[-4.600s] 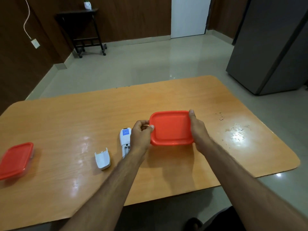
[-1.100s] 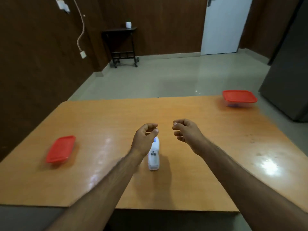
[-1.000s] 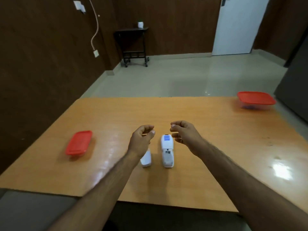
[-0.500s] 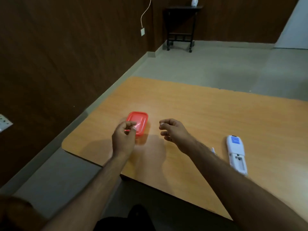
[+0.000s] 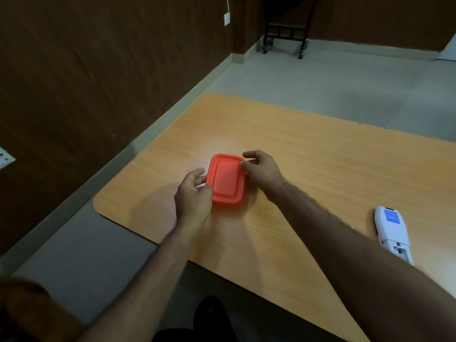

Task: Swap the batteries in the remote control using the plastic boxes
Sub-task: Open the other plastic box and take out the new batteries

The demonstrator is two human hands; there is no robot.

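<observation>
Our left hand [image 5: 193, 195] and right hand [image 5: 262, 169] now clasp red box [image 5: 227, 180] near surface [image 5: 308, 149] corner, reached half-second ago; lid on. Remote [image 5: 392, 231] lies well apart, right. Fresh batteries next, likely.

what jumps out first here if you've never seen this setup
The red-lidded plastic box near the table's left corner, with the left hand and right hand on either side of it. Next, the white remote control lying apart at the right edge, its battery bay uncovered.
</observation>
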